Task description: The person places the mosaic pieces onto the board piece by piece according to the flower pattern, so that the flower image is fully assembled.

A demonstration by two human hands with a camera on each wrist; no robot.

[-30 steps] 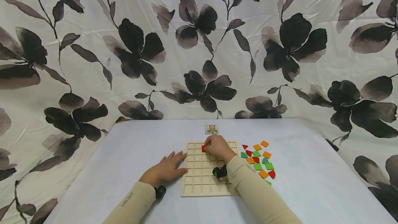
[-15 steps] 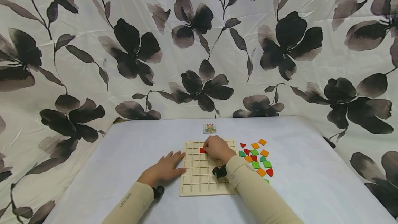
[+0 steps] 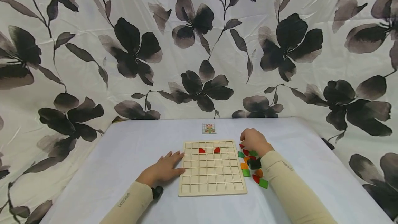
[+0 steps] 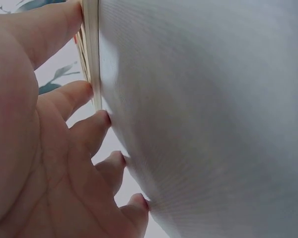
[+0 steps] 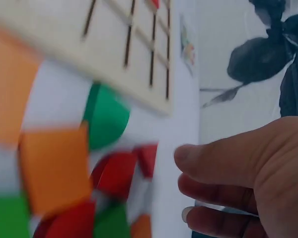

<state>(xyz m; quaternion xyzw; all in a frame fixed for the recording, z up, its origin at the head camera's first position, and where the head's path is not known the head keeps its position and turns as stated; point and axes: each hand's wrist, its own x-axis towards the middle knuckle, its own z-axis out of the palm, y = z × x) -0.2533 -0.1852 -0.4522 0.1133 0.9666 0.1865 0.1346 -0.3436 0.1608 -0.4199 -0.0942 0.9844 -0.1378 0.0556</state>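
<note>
A pale wooden grid board (image 3: 211,172) lies flat on the table. Two red quarter-round pieces (image 3: 202,150) sit in cells of its second row from the back, two cells apart. My left hand (image 3: 163,169) rests palm down at the board's left side, its thumb and index fingertip at the edge. In the left wrist view the other fingertips touch the white cloth. My right hand (image 3: 255,141) hovers over the far end of the loose pieces, right of the board. In the right wrist view its thumb and fingers are loosely bent, slightly apart, beside a small red piece (image 5: 148,159).
Loose pieces lie along the board's right side: green squares (image 3: 263,183), orange squares (image 5: 54,168), red ones and a dark green rounded piece (image 5: 107,116). My right forearm covers some. Behind the board lies a small pattern card (image 3: 209,128). A floral cloth (image 3: 199,44) hangs behind the table.
My right hand has let go of a red piece on the board and moved right, over the loose pieces. Both red pieces on the board now show. My left hand stays at the edge.
</note>
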